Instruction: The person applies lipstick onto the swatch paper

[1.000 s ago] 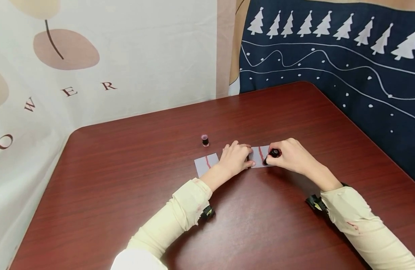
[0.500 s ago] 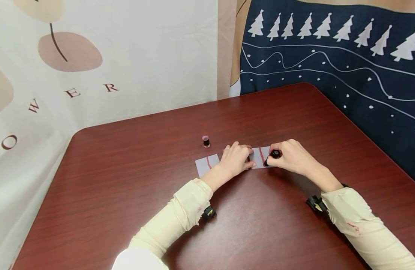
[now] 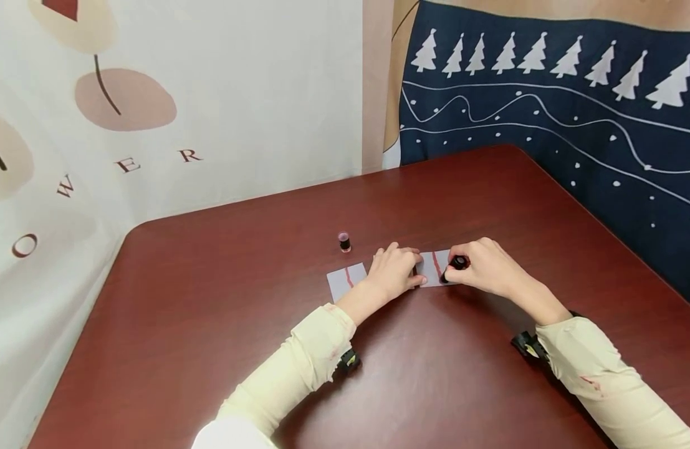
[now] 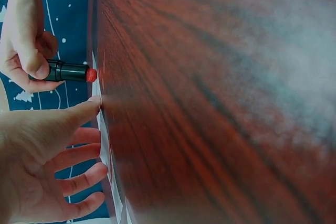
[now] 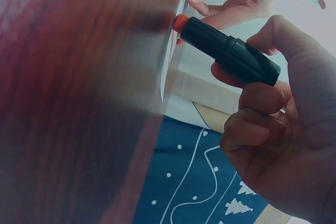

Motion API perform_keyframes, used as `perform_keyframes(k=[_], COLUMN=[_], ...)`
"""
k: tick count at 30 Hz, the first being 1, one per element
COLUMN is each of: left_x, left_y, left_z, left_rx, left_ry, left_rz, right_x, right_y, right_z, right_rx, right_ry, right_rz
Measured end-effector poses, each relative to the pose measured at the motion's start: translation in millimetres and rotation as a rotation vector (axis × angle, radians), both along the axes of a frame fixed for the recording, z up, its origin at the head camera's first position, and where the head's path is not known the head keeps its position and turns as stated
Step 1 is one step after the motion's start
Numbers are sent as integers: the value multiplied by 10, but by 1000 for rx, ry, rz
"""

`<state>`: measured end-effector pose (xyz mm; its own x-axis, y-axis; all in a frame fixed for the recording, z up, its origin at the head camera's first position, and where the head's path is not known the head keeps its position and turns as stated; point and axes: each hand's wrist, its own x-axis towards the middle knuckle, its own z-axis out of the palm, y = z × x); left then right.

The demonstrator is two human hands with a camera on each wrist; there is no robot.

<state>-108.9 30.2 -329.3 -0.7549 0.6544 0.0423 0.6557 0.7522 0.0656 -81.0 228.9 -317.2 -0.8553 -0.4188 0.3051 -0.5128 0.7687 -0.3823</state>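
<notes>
A black lipstick (image 5: 231,51) with a red tip is pinched between the thumb and fingers of my right hand (image 3: 487,267). In the right wrist view it tilts, its tip at the surface of a pale paper piece (image 3: 429,259). A red stroke runs across that paper, just left of the lipstick. My left hand (image 3: 394,271) rests on the paper's left part with fingers spread and hides some of it. In the left wrist view, the left thumb (image 4: 86,109) touches the paper near the red tip. Another paper piece (image 3: 338,284) with a red line lies partly behind the left forearm.
A small cylinder (image 3: 345,242), dark in the middle with a clear pinkish top, stands behind the papers on the reddish-brown table (image 3: 221,299). Fabric hangings (image 3: 266,93) line the table's back and right side. Each wrist wears a black device (image 3: 528,345).
The head view has tilted up slightly, so everything sits a little lower. Both hands and the lipstick stay in nearly the same place on the paper.
</notes>
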Motion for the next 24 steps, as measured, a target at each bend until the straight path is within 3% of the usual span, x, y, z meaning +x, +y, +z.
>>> perform_keyframes(k=[5, 24], left_x=[45, 34], left_y=[-12, -14], left_z=[-16, -3], left_rx=[13, 34], left_ry=[-4, 7], left_rz=[-2, -2], right_x=[31, 31], right_y=[-5, -7], right_z=[-30, -10], right_rx=[-4, 12], right_ry=[-9, 18], right_rz=[5, -2])
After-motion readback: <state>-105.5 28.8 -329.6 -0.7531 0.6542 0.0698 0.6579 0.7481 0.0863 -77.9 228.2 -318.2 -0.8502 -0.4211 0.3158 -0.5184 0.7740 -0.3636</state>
